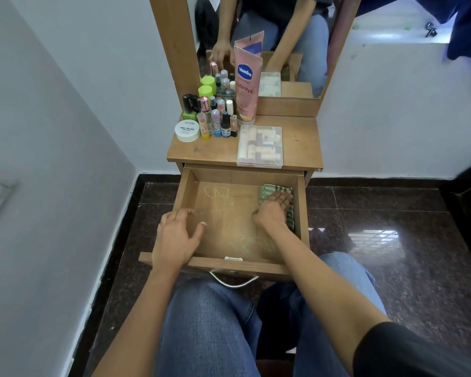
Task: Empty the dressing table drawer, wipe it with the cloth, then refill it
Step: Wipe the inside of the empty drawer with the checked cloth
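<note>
Your right hand [273,210] lies flat on the cloth [268,191] in the emptied drawer [229,213]; left hand [174,238] rests slack on its rim. Limp cloth probably bunches: press its middle.

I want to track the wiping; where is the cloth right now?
In the head view, the cloth lies inside the open drawer against its right wall, pressed flat under the right hand.
</note>
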